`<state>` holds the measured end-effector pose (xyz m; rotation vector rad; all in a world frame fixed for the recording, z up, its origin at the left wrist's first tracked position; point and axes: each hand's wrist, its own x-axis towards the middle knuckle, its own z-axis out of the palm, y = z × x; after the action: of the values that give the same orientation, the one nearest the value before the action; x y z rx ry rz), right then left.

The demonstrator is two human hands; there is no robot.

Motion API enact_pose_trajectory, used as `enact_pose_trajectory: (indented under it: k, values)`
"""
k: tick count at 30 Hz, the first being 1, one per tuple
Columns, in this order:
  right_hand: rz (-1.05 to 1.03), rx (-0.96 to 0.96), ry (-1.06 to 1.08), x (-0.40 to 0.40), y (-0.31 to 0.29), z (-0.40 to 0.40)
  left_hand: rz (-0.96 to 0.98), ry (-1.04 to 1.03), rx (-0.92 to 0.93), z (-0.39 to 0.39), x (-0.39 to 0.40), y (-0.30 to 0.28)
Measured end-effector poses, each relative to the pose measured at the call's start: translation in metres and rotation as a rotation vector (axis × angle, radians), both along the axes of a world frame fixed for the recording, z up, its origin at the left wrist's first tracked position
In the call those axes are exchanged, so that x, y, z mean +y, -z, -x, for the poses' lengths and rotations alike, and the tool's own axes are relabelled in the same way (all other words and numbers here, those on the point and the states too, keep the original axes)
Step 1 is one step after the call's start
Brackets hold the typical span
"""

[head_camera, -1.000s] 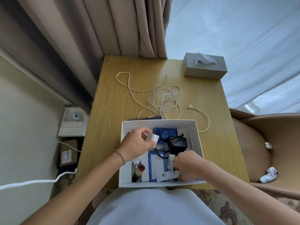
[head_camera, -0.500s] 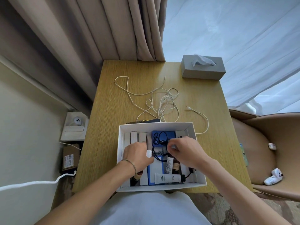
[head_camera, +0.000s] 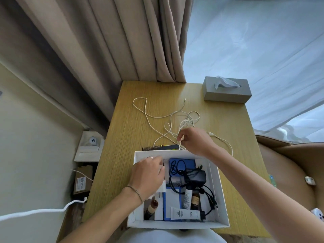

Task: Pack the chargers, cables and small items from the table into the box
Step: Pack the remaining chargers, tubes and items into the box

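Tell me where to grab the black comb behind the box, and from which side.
Grip the black comb by its solid right half, coming from above. It lies flat against the box wall, the teeth are at its left end, and the right hand with the white cable crowds its right tip.

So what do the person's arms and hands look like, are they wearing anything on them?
Both forearms are bare, with no sleeves in view. The left hand has a thin metal bracelet round the wrist and a ring on one finger. The right hand shows no jewellery, watch or glove. No markings show on either arm.
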<state>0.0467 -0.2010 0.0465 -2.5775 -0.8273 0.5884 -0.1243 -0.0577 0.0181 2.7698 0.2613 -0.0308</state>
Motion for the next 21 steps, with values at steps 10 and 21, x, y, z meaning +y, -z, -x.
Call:
enact_pose_trajectory:
  k: [10, 21]
  values:
    - [0.324, 0.034, -0.319, 0.072, 0.072, -0.050, 0.017, -0.163, -0.030, -0.047, 0.061, -0.031]
    - [0.514, -0.164, -0.637, 0.091, 0.111, -0.054, 0.063, -0.258, 0.089, -0.059, 0.088, -0.016]
